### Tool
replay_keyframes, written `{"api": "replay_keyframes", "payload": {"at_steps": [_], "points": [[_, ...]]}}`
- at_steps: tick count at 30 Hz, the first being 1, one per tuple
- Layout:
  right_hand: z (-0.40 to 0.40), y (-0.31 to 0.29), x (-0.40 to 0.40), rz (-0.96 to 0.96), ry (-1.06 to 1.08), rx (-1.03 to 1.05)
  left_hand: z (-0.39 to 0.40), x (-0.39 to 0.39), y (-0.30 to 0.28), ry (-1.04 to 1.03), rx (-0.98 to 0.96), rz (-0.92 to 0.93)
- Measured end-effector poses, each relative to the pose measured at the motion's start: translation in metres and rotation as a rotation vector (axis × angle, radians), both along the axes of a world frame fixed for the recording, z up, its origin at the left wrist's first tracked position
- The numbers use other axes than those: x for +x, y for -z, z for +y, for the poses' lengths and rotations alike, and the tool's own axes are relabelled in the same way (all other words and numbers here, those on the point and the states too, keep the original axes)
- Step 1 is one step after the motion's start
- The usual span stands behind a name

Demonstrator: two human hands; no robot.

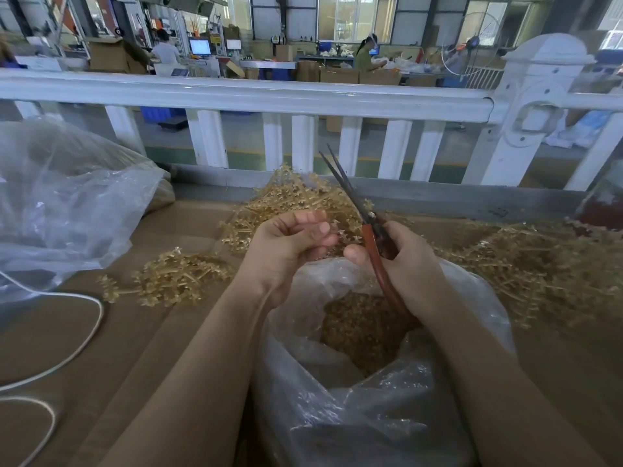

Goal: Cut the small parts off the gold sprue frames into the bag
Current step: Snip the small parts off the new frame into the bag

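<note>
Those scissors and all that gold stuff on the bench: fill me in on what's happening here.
A person is trimming small parts off gold sprue frames. The right hand grips red-handled scissors, blades slightly apart and pointing up and away. The left hand pinches a small gold sprue piece beside the blades, above an open clear plastic bag already holding many gold parts. Piles of gold sprue frames lie on the brown bench to the left, behind and right of the hands.

Soft, even daylight comes from the high windows (354, 15) at the back, leaving only faint shadows on the cardboard surface (101, 348). The white railing (236, 92) bows with wide-angle distortion, and the background workshop looks slightly hazy.
</note>
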State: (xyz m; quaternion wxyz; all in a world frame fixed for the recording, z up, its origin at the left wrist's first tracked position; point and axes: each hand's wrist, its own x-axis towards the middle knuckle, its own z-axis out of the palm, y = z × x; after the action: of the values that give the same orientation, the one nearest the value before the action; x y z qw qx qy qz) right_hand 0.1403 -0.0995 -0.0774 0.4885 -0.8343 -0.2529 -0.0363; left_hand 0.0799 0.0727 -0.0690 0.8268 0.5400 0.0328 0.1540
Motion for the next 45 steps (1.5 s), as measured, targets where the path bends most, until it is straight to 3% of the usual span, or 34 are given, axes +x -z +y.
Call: {"api": "replay_keyframes", "payload": {"at_steps": [6, 12, 20, 38, 45], "points": [[-0.004, 0.002, 0.0, -0.068, 0.011, -0.191, 0.003, 0.001, 0.0, -0.076, -0.022, -0.095], [-0.005, 0.005, 0.002, -0.154, 0.002, -0.293, 0.006, 0.001, 0.001, -0.137, 0.087, -0.151], [-0.005, 0.004, 0.002, -0.291, 0.055, -0.338, 0.006, 0.003, 0.004, -0.183, 0.204, -0.15], [-0.006, 0.007, 0.006, -0.294, 0.085, -0.366, 0.012, -0.003, 0.002, -0.161, 0.246, -0.11], [-0.008, 0.006, 0.004, -0.426, 0.129, -0.436, 0.011, -0.005, 0.004, -0.167, 0.288, -0.122]]}}
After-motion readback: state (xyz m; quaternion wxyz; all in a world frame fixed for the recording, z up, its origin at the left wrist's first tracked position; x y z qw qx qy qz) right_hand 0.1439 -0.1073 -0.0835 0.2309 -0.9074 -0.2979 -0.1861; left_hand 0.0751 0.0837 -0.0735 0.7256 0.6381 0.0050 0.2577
